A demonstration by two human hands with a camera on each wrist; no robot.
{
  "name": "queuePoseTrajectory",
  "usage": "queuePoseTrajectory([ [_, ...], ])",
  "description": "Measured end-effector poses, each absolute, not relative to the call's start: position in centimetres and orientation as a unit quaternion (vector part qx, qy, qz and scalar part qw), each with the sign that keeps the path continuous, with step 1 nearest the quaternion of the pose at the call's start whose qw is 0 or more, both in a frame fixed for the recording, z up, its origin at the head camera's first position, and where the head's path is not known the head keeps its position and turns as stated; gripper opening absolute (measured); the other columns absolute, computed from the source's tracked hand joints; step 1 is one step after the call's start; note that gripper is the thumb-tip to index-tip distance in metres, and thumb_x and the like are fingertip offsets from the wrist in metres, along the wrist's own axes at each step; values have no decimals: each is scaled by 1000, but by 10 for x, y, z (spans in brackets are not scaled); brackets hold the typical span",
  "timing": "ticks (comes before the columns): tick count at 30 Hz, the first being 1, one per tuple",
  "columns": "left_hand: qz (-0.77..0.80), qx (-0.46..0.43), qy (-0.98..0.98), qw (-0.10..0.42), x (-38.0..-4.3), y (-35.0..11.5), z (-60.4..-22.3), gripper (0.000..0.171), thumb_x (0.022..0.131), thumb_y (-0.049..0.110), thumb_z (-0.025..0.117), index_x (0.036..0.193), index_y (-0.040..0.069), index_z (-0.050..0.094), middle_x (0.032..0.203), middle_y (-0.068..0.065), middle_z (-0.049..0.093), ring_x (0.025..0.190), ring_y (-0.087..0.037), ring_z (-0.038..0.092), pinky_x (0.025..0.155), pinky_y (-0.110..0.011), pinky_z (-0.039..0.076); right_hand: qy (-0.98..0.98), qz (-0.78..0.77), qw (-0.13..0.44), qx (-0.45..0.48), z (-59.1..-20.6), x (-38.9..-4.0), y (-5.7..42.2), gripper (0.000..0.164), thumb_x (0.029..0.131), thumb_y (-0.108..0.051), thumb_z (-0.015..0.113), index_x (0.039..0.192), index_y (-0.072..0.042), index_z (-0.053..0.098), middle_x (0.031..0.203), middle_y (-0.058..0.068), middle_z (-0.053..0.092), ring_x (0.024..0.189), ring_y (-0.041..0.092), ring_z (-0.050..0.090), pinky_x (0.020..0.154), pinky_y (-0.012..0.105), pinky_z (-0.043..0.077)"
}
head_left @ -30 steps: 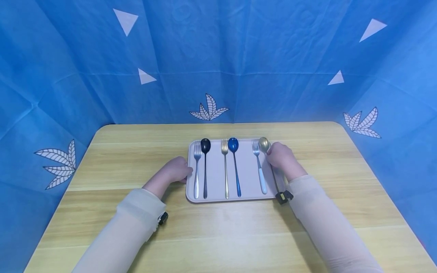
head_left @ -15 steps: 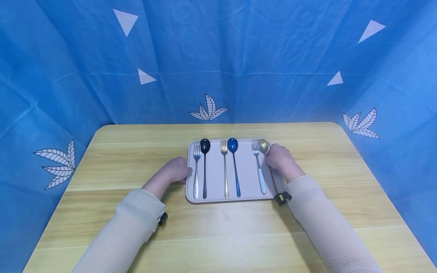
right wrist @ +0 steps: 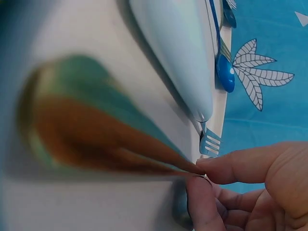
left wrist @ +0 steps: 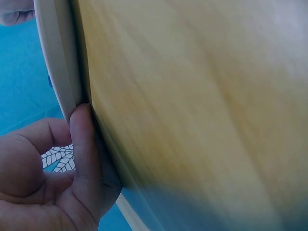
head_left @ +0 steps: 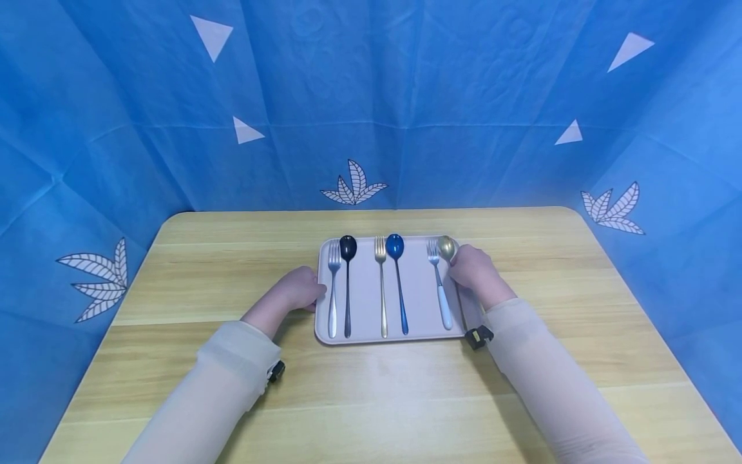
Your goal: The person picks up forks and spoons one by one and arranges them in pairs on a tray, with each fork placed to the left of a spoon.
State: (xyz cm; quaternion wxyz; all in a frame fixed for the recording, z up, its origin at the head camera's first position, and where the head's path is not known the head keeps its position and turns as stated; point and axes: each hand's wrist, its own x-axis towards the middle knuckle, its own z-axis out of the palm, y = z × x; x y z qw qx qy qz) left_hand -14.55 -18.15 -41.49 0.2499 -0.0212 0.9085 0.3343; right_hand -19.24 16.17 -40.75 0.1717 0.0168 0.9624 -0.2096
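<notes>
A pale tray (head_left: 362, 316) bears a row of forks and spoons in the head view. At its left rim my left hand (head_left: 300, 288) grips the edge; in the left wrist view the thumb and index finger (left wrist: 84, 139) meet at the tray's edge (left wrist: 57, 53). My right hand (head_left: 476, 267) pinches the gold spoon (head_left: 447, 247) by its handle at the tray's right side. Close up in the right wrist view, thumb and index finger hold the thin handle (right wrist: 144, 149), whose broad end is blurred near the camera. Beside it lies a fork with a light-blue handle (head_left: 444, 309).
Also on the tray are a silver fork (head_left: 333, 277), a black spoon (head_left: 348, 248), a gold fork (head_left: 380, 251) and a blue spoon (head_left: 397, 246). The tray is on a wooden table (head_left: 371, 399), with a blue patterned cloth (head_left: 406, 96) hanging behind.
My right hand has shifted very slightly left with the gold spoon, toward the light-blue-handled fork. The left hand and the tray stay where they were.
</notes>
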Motion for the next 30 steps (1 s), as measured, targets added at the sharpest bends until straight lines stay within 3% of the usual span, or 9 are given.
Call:
queuePoseTrajectory([
  [30,333,-22,912,240,-144,-181,-417,23,94,13,51,72,8,52,72,-8,63,62,-19,56,60,-30,46,962,-218,161,15,-411,-192,161,34,87,-2,56,59,-12,39,52,-2,41,50,14,49,51,27,44],
])
